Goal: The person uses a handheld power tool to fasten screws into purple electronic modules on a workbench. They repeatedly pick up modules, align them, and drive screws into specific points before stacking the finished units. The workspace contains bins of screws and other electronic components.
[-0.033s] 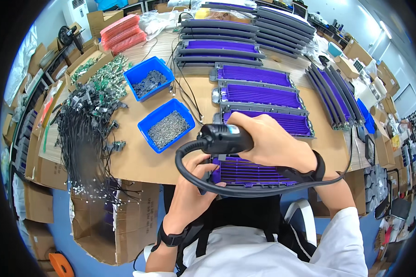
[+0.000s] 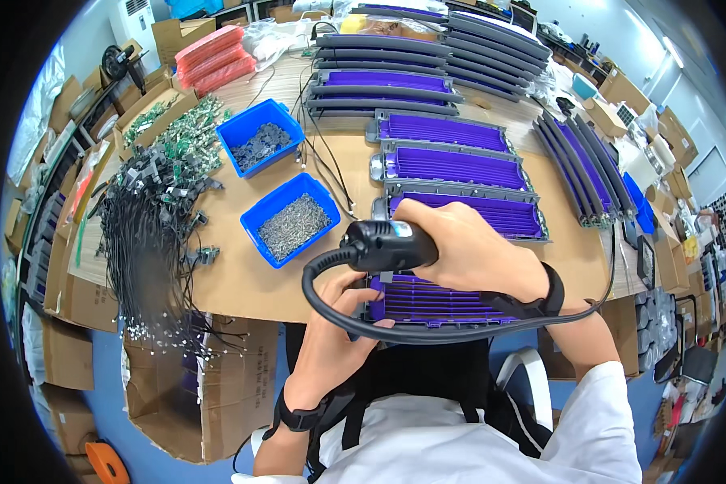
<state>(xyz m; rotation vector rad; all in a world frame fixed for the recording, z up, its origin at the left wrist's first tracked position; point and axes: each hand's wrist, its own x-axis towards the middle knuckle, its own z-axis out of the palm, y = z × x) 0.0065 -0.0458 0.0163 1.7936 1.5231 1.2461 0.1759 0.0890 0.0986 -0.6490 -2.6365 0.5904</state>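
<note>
My right hand [image 2: 480,246] is wrapped round a black corded electric screwdriver [image 2: 391,245], its thick cable looping down and to the right in front of me. The tool stands over the left end of the nearest purple-and-grey slatted panel [image 2: 436,298]; its tip is hidden beneath the tool body. With bent fingers, my left hand [image 2: 339,319] grips that same panel's left end, close to the screwdriver. Left of the hands, a blue bin [image 2: 270,252] holds many small metal screws. Behind it, another blue bin [image 2: 246,164] contains small dark grey parts.
More purple panels [image 2: 456,165] lie in a row beyond my hands. Stacked panels [image 2: 383,81] fill the back, and others [image 2: 581,165] lean at the right. Black cables with connectors [image 2: 141,250] are heaped at the left. An open cardboard box [image 2: 238,395] stands below the table edge.
The screwdriver and my right hand have shifted very slightly left and down. My left hand stays in practically the same place on the panel.
</note>
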